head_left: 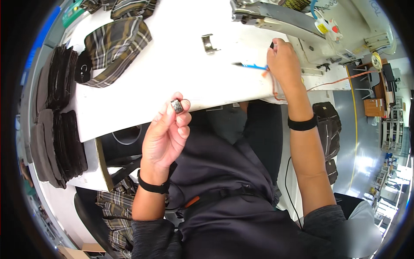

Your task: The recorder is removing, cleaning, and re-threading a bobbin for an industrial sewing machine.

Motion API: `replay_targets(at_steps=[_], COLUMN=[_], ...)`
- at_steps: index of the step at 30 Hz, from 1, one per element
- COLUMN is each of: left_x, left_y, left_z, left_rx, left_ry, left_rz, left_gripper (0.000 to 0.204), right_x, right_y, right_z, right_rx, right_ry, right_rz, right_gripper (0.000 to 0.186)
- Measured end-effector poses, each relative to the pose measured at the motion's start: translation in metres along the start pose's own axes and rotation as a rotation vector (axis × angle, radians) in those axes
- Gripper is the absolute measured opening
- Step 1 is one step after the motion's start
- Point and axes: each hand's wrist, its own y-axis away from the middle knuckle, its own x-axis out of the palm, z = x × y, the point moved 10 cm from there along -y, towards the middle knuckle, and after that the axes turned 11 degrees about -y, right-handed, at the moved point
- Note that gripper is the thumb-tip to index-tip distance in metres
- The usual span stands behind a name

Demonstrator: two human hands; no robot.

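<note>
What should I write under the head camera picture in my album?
Left hand pinching a small metal piece, right hand beside the sewing machine.

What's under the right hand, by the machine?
A small dark piece shows at the right hand's finger end; a thin blue stick appears to meet its left edge. Anything beneath the palm is covered.

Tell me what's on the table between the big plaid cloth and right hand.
Head view: a shiny metal piece, then a slim blue tool close to the right hand, white tabletop around.
</note>
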Motion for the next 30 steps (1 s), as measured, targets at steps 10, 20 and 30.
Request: replay_targets(at_steps=[10, 20, 30], left_x=[-0.011, -0.009, 0.026], left_y=[0.002, 0.001, 0.013], left_z=[-0.009, -0.013, -0.026], left_rx=[0.038, 0.172, 0.502], left_ry=[0.112, -0.434, -1.071], left_rz=[0.125, -0.074, -0.174], left_gripper=[0.033, 0.028, 0.026], right_x=[0.01, 0.015, 0.015], right_y=[-0.007, -0.003, -0.003], right_z=[0.001, -0.011, -0.022], right_rx=[-0.008, 0.053, 0.059], right_ry=[-0.101, -0.422, -0.616], right_rz=[0.154, 0.291, 0.423], right_gripper=[0.032, 0.028, 0.031])
